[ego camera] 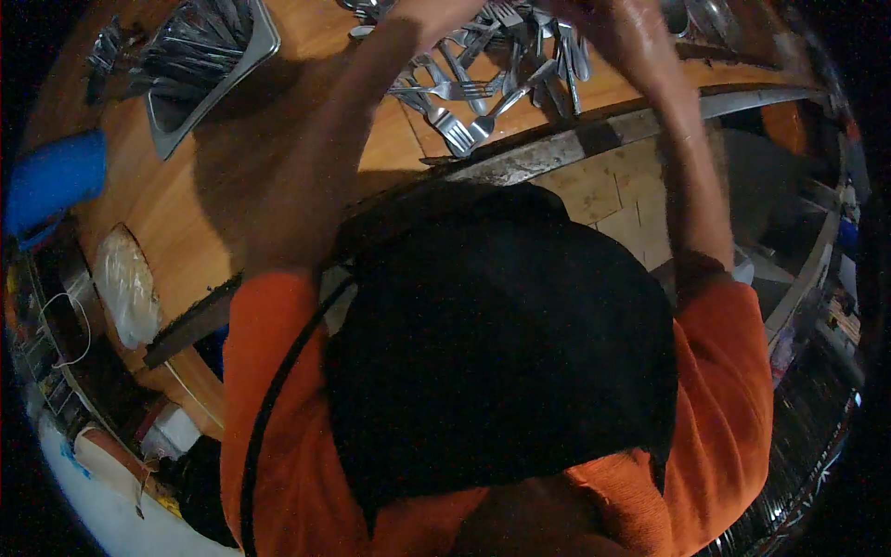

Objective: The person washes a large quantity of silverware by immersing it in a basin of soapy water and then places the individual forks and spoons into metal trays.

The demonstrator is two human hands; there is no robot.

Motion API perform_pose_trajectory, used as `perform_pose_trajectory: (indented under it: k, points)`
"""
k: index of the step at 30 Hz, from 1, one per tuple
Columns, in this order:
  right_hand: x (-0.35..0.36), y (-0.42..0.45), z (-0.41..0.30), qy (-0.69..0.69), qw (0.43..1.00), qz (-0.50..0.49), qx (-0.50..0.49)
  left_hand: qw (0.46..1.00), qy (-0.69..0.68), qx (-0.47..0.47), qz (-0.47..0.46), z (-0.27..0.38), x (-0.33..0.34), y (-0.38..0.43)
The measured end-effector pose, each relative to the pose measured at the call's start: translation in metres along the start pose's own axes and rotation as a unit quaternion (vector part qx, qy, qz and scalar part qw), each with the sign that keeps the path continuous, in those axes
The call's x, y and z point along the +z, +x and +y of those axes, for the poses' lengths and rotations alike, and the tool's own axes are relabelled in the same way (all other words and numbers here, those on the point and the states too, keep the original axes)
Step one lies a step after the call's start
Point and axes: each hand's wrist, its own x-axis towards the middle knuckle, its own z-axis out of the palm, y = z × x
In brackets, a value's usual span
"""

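Note:
Both my forearms reach up to the picture's top edge, where my hands are cut off and out of view. Below and between the wrists, a loose heap of metal forks [456,132] and other cutlery lies on the wooden tabletop [390,143]. One fork [482,127] points down towards the table's near edge, its tines close to another fork's. Several handles [574,69] lie beside my right forearm. At the upper left, a metal tray [268,42] holds many pieces of dark-looking cutlery [198,52].
More cutlery [104,49] lies left of the tray. A blue object [56,181] and a clear plastic bag [129,292] rest near the table's left side. A worn metal edge [529,157] runs along the table front. Metal vessels [703,17] stand at the upper right.

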Motion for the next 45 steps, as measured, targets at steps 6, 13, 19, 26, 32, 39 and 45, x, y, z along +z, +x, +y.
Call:
perform_pose_trajectory:
  k: [6,13,19,26,32,39,45]
  points:
    - [-0.034,0.05,0.0,-0.018,1.0,0.023,-0.004,0.953,-0.192,-0.23,-0.037,0.021,0.001,0.012]
    - [0.062,0.036,0.091,-0.38,0.922,-0.076,-0.007,0.892,-0.285,-0.347,0.055,-0.01,-0.019,-0.012]
    - [0.061,0.048,0.081,-0.318,0.927,-0.158,0.124,0.896,-0.335,-0.277,0.092,-0.039,-0.018,-0.022]
    - [0.028,0.061,0.064,-0.005,0.992,-0.025,0.126,0.88,-0.301,-0.324,0.176,-0.004,-0.01,0.004]
    - [0.021,0.088,0.051,0.237,0.964,-0.047,0.111,0.801,-0.56,-0.208,0.041,-0.043,0.009,0.023]
    - [0.042,0.067,0.177,-0.342,0.897,-0.146,-0.24,0.801,-0.526,-0.279,0.063,-0.066,0.006,-0.004]
    - [0.027,0.071,0.092,-0.344,0.873,-0.274,0.213,0.863,-0.431,-0.263,0.03,-0.091,0.004,-0.015]
